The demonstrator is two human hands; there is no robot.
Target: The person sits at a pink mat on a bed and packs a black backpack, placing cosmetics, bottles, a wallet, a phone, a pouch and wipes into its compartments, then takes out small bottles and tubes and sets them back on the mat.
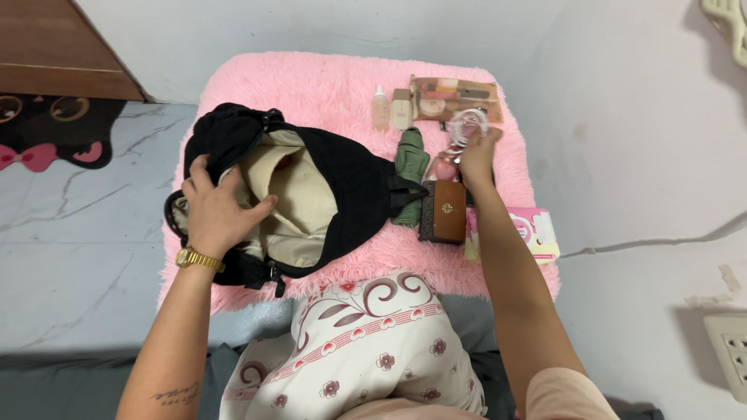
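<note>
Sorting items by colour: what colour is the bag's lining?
Cream, inside the black bag; head view.

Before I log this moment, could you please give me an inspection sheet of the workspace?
Surface: fluffy pink rug spread over a pale marbled floor.
Job's things: open black fabric bag with cream lining lying on the rug; coiled clear-white cable.
Clutter: small clear bottle, beige tube, clear cosmetics pouch, folded green umbrella, brown leather wallet, pink and white packet.
Grippers: left hand rests on the bag's open mouth; right hand grips the coiled cable.
Cables: only the coiled one.
Surroundings: wooden furniture corner, black character mat, wall socket.
</note>
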